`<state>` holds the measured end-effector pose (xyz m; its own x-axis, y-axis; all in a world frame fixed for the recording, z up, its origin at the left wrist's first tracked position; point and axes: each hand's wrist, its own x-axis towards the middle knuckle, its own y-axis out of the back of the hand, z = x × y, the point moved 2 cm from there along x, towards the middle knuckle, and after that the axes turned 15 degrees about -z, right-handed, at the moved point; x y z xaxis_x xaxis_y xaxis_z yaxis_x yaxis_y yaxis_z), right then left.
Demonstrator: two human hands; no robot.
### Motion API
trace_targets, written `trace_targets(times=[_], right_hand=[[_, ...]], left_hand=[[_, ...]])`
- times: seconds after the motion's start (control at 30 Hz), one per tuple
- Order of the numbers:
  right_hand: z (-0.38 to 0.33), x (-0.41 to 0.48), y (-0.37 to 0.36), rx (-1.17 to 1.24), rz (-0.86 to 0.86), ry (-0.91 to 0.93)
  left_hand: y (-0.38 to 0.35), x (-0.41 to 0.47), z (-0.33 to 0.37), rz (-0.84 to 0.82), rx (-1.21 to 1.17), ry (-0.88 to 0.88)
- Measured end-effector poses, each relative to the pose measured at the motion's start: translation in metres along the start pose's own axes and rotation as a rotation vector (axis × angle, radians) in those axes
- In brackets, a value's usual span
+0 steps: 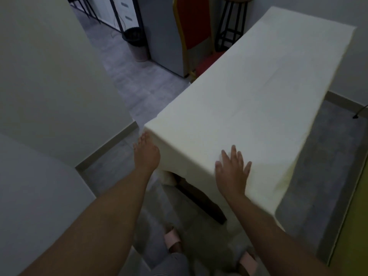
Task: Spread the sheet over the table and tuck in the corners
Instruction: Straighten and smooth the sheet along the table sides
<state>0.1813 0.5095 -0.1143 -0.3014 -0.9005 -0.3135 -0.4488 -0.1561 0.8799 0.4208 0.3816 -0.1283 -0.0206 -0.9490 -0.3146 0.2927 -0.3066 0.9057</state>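
Two bare forearms reach up from the bottom of the frame, with pink slippers [172, 239] on the floor between them. At centre right, the right hand [232, 170] lies flat on the cream sheet [258, 92], fingers spread and straight, gripping nothing. It probably pins the cloth so it cannot slide. At centre left, the left hand [146, 154] is also extended, fingers straight, held against the hanging cloth at the near left corner and holding nothing, likely smoothing the drape there before tucking.

The sheet already covers the whole long table [201, 198], running from the lower middle to the upper right of the frame. Below the near edge the cloth hangs loose and the dark underside of the table shows, so this end seems not yet tucked. The far corners are too dim and distant to judge.

A red chair [192, 22] and black stool [232, 26] stand at the top centre, and a dark bin [136, 42] sits at the upper left.
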Motion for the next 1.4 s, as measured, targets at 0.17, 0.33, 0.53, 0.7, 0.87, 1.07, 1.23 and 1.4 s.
trace_targets(times=[0.17, 0.33, 0.53, 0.7, 0.87, 1.07, 1.23, 1.4], right_hand=[[-0.043, -0.001, -0.024, -0.146, -0.127, 0.034], [-0.080, 0.008, -0.028, -0.281, -0.184, 0.188], [-0.075, 0.020, -0.033, -0.343, -0.247, 0.306], [-0.077, 0.021, -0.037, -0.352, -0.231, 0.294], [-0.098, 0.026, -0.038, -0.370, -0.214, 0.412], [-0.136, 0.050, -0.043, -0.416, -0.212, 0.519], [-0.132, 0.062, -0.045, -0.416, -0.226, 0.515], [-0.133, 0.061, -0.045, -0.379, -0.205, 0.515]], left_hand=[[0.008, 0.016, -0.027, -0.090, -0.348, 0.005], [-0.002, 0.027, -0.032, -0.090, -0.291, 0.027], [-0.007, 0.028, -0.026, -0.046, -0.464, -0.002], [0.003, 0.042, -0.031, -0.028, -0.633, 0.046], [0.004, 0.044, -0.029, 0.062, -0.616, 0.063], [-0.006, 0.049, -0.036, 0.011, -0.768, 0.167], [-0.016, 0.060, -0.033, -0.107, -0.932, 0.102], [-0.020, 0.067, -0.037, -0.180, -0.965, 0.082]])
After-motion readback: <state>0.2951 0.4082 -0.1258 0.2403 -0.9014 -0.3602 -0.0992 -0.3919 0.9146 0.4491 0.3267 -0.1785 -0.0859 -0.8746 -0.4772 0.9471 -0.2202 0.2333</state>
